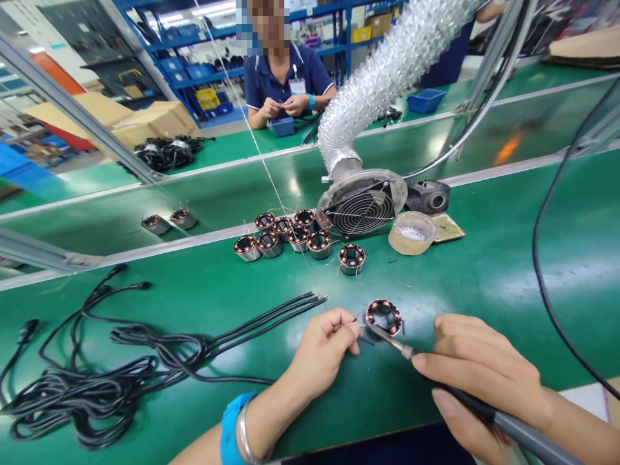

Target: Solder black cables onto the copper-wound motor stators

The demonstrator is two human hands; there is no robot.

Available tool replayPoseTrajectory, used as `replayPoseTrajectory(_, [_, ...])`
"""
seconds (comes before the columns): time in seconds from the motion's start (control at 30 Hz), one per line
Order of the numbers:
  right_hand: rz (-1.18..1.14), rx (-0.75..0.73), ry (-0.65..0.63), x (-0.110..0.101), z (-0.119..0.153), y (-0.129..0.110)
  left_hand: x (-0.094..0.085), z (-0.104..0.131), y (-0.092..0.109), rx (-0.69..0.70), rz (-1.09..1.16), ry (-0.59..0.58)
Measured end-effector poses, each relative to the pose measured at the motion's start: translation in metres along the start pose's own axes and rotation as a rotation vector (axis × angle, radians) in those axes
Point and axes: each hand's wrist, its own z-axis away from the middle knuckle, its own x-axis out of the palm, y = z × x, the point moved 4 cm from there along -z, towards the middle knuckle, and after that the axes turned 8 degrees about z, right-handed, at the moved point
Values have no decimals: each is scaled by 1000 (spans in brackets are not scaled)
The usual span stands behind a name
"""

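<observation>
My right hand point(489, 371) is wrapped round a soldering iron point(405, 351), whose tip points left to the near-left edge of a motor stator point(398, 318). This ring-shaped stator with copper windings lies on the green bench. At its left side my left hand point(322, 349) is closed in a pinch on a thin wire point(357, 322); the fingers partly hide it. Short dark sleeves stick out beside the ring. Just behind stands a second stator point(352, 259) with loose copper ends.
Several more stators point(269, 244) are grouped further back. Black power cables point(159, 361) lie coiled on the left. A fume extractor fan point(363, 210) with a silver duct stands behind, near a round tub point(411, 234). Across the partition sits a co-worker point(285, 84). A black cable point(540, 258) hangs at right.
</observation>
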Motion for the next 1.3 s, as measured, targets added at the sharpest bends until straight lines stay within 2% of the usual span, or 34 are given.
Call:
replayPoseTrajectory(0.73, [1, 8, 4, 4, -2, 1, 1, 0, 0, -9, 26, 4])
replayPoseTrajectory(1.3, [-19, -10, 39, -3, 0, 3, 1, 1, 1, -17, 21, 4])
